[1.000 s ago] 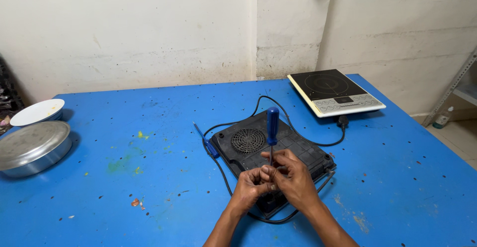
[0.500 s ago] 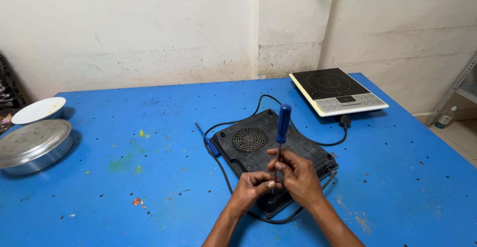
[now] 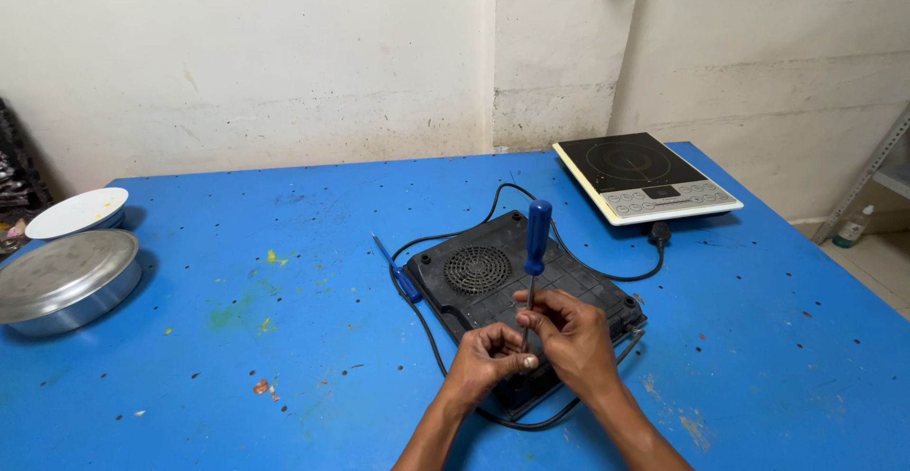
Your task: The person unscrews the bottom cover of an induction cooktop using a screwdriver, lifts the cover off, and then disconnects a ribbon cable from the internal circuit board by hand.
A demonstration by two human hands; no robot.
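Observation:
A black induction cooker (image 3: 493, 281) lies upside down on the blue table (image 3: 237, 319), its round fan grille facing up. A blue-handled screwdriver (image 3: 536, 237) stands upright over the cooker's near part. My right hand (image 3: 569, 334) grips its metal shaft, and my left hand (image 3: 488, 357) pinches the shaft lower down, near the tip. Both hands rest over the cooker's near corner, hiding the tip. The cooker's black cord (image 3: 422, 315) loops around it on the table.
A second induction cooker (image 3: 645, 177), white-edged and right side up, sits at the far right. A small blue screwdriver (image 3: 398, 272) lies left of the black cooker. A steel lidded pan (image 3: 62, 277) and a white bowl (image 3: 76, 213) stand at the far left. A metal rack (image 3: 877, 172) stands at right.
The screwdriver's handle has shifted slightly to the right and stands a bit more upright. Both hands stay on the shaft at the cooker's near corner.

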